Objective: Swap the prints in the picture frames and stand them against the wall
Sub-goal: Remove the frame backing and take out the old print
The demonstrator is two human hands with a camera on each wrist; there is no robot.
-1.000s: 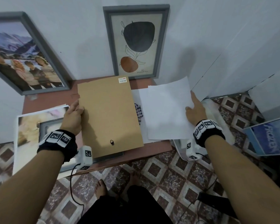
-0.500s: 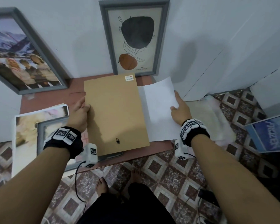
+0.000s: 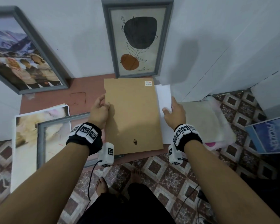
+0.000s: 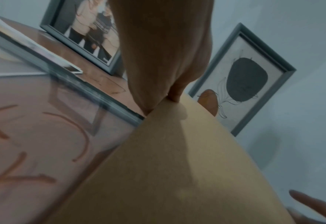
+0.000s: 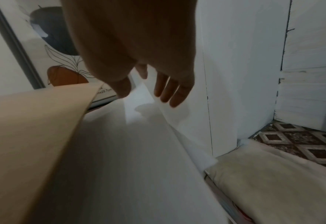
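The left hand [image 3: 99, 110] pinched the left long edge of the brown backing board [image 3: 132, 115], thumb on the top face and curled fingers at the edge; the left wrist view showed a fingertip pressed on that edge. The right hand [image 3: 174, 113] lay just beside the board's right long edge, fingers [image 5: 167, 89] straight and loosely spread, resting on or just over the white sheet [image 3: 164, 101]; contact could not be confirmed, and nothing was gripped. The sheet, taken to be a print lying face down, ran under the board's right side, only a strip of it showing. Its long axis, like the board's, ran from the person toward the wall. The right hand was the nearer to the sheet, the left being on the board's far side. The next move, judged from this layout, turned on squaring the sheet beneath the board, which meant a push leftward from the right fingers. Both forearms reached forward and down, wrists roughly level, palms down. Left of the board lay an open grey frame [image 3: 55, 125] on a pale print [image 3: 31, 120], all on the reddish table [image 3: 55, 99]. Beyond the board a framed abstract print [image 3: 138, 39] stood against the wall, and farther left a framed group photo [image 3: 21, 52] leaned there too.
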